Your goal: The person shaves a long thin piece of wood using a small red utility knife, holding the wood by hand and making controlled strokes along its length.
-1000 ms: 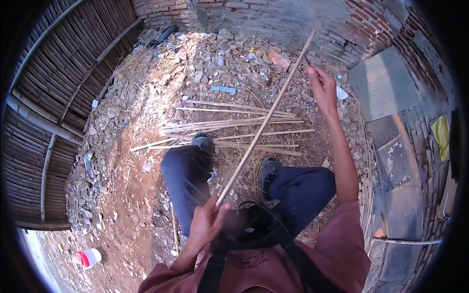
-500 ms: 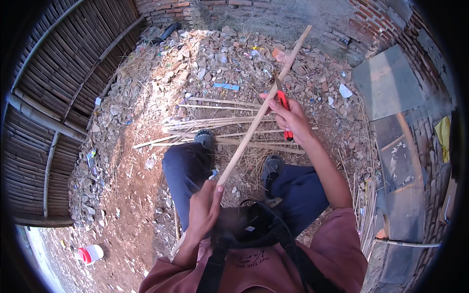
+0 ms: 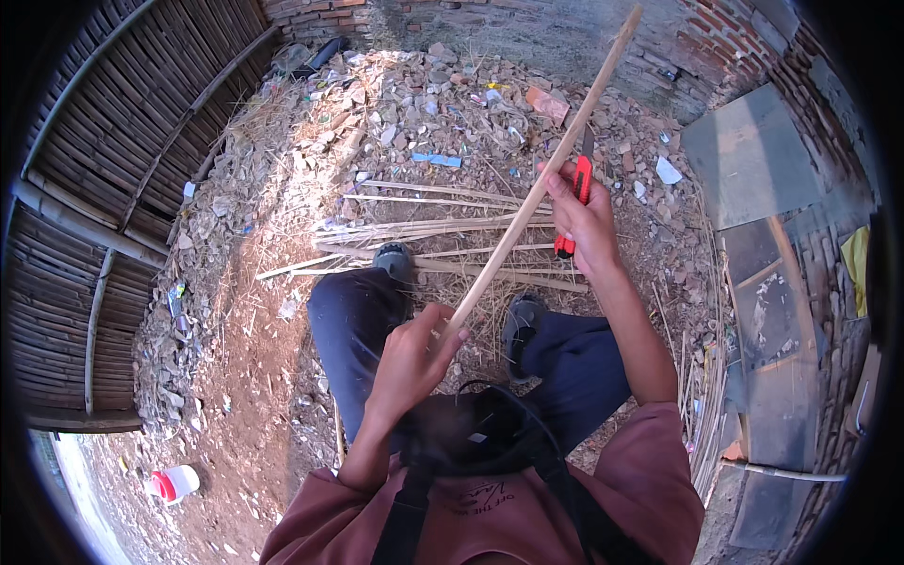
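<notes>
A long, pale bamboo strip [image 3: 516, 226] slants up and to the right in front of me. My left hand [image 3: 414, 356] is closed around its lower part, thumb along the top. A red utility knife [image 3: 581, 184] with its blade out lies in my right hand [image 3: 586, 221], the blade pointing away from me beside the strip. That hand's thumb and fingers also touch the strip near its middle. Several more bamboo strips [image 3: 443, 226] lie on the ground beyond my feet, partly hidden by the held strip.
Rubble and litter [image 3: 414, 113] cover the ground up to a brick wall [image 3: 527, 33]. On the left stands a bamboo-slat wall [image 3: 113, 122]. A red and white container [image 3: 175, 484] rests at lower left. Grey boards [image 3: 753, 155] lean at right.
The bamboo strip has shifted up and to the right, with my left hand following. My right hand has moved slightly right, and the knife blade has come off the strip.
</notes>
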Demonstrator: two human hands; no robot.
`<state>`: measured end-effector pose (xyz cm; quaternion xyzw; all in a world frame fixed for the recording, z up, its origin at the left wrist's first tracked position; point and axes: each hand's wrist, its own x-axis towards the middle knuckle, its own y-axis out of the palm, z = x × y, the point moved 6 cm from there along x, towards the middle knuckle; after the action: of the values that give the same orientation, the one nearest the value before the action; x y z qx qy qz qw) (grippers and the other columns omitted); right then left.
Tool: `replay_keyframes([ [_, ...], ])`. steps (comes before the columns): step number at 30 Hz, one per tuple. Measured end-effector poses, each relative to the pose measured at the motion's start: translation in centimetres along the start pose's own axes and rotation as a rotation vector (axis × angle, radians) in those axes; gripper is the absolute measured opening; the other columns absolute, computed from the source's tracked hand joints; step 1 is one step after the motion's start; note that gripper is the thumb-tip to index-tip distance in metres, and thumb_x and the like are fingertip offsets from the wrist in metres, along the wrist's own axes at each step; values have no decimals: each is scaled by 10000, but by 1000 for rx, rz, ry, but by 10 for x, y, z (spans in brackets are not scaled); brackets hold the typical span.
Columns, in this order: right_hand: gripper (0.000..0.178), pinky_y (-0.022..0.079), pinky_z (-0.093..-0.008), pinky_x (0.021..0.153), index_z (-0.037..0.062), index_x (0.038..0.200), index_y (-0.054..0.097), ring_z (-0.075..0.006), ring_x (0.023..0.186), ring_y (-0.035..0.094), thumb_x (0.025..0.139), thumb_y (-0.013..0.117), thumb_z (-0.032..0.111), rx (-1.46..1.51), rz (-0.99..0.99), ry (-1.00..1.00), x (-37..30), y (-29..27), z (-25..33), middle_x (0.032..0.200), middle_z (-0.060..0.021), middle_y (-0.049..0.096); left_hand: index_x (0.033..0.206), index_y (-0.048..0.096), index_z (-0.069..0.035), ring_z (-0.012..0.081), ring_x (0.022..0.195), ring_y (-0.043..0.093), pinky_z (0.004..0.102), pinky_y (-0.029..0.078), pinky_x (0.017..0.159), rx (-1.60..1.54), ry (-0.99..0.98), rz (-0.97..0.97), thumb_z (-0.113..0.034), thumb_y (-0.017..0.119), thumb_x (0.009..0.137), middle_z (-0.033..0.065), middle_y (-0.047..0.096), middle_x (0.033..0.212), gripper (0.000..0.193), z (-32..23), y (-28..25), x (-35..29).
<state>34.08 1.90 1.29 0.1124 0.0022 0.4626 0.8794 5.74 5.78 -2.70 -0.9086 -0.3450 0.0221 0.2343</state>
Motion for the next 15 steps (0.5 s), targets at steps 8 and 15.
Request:
replay_keyframes([
  [8,366,245,-211,471,24,1368,678,8,521,352,1078,664,247,-145,-45,-95,-5,0,14,671,90,504,1069,593,-31,13,604,425,231,346,534,-374,-188,94,-219,594,1118,-81,481,733,194,2,3,6],
  [15,288,324,-244,534,19,1193,659,-49,580,446,1090,620,285,-254,98,-357,-15,4,5,803,-10,626,1067,557,-78,-8,606,362,203,292,538,-519,-182,68,-233,574,1130,-107,446,737,168,0,5,10],
])
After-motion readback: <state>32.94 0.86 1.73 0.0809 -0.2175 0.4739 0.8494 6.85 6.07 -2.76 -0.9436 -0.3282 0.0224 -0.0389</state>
